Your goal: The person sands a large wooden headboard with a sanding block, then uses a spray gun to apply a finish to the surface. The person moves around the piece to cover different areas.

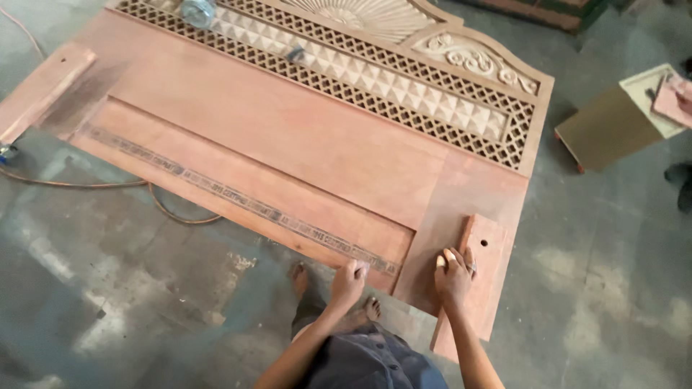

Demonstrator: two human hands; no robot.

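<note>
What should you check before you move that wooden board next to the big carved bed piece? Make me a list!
1. Right hand on the loose board: ok, fingers rest on its long edge.
2. Left hand on the big carved headboard: ok, it touches the near edge.
3. Bare feet away from the wood: not ok, toes sit right beside the headboard's edge.
4. Cable out of the way: ok, it lies on the floor to the left.
5. Firm grip on the board: cannot tell.
6. Round tool on the far lattice steady: cannot tell, too blurred.
</note>
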